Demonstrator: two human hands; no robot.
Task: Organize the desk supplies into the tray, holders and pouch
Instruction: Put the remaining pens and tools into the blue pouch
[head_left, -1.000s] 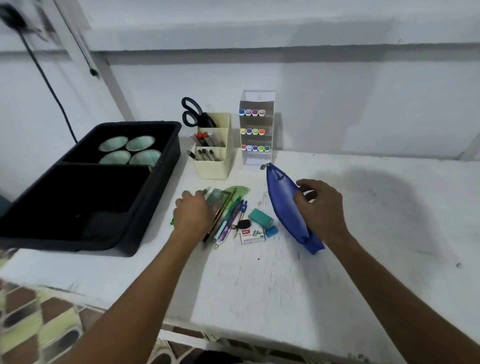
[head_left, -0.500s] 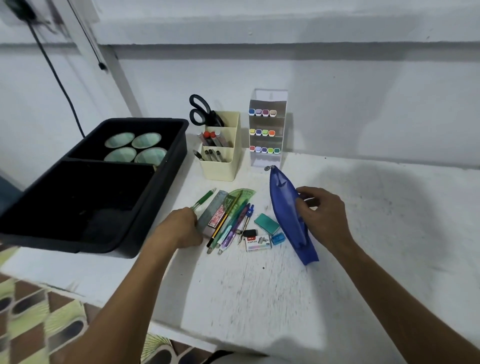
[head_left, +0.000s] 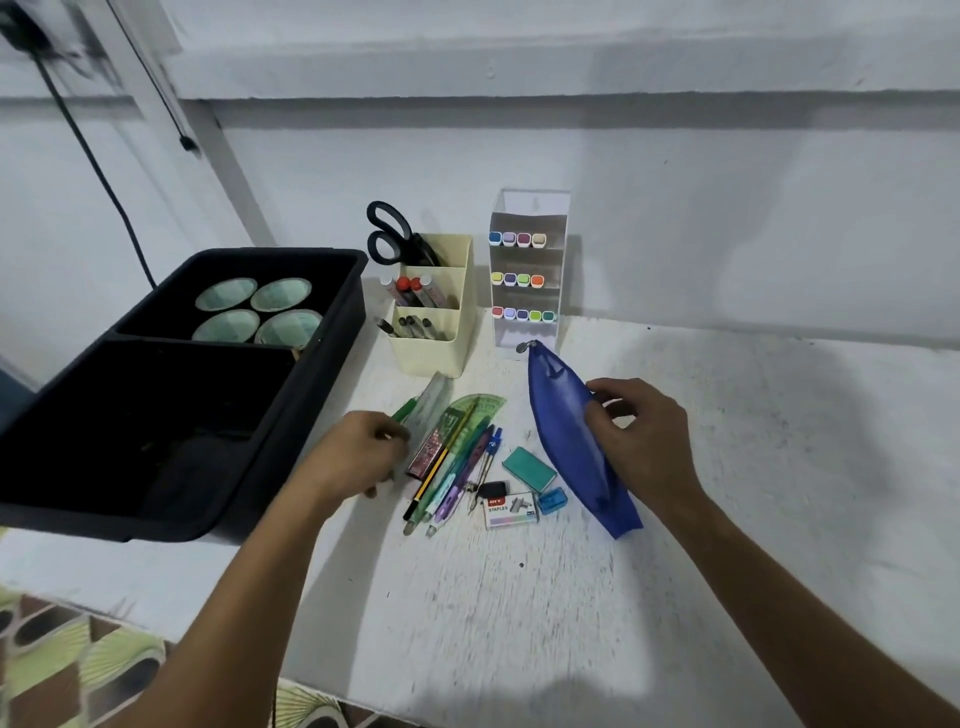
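My right hand (head_left: 641, 441) grips the long blue pouch (head_left: 563, 431) by its right side; the pouch lies slanted on the white desk with its zip pull at the far end. My left hand (head_left: 358, 457) has curled fingers pinching the near end of a clear ruler (head_left: 434, 400), with a green pen (head_left: 404, 411) right beside it. Loose between my hands lie a green protractor (head_left: 480, 410), several pens and pencils (head_left: 441, 488), a compass (head_left: 488, 457), a teal eraser (head_left: 530, 469), a blue sharpener (head_left: 552, 501), a staples box (head_left: 509, 512) and a small black piece (head_left: 492, 489).
A black two-part tray (head_left: 332, 353) stands at left, with round lidded tins (head_left: 254, 312) in its far part. Behind the pile a cream holder (head_left: 441, 358) has scissors (head_left: 389, 234) and markers in it. A clear rack of coloured markers (head_left: 524, 275) stands by the wall.
My left hand pulled back from on top of the pile to its left edge and took the ruler's near end. The right hand stays on the pouch.
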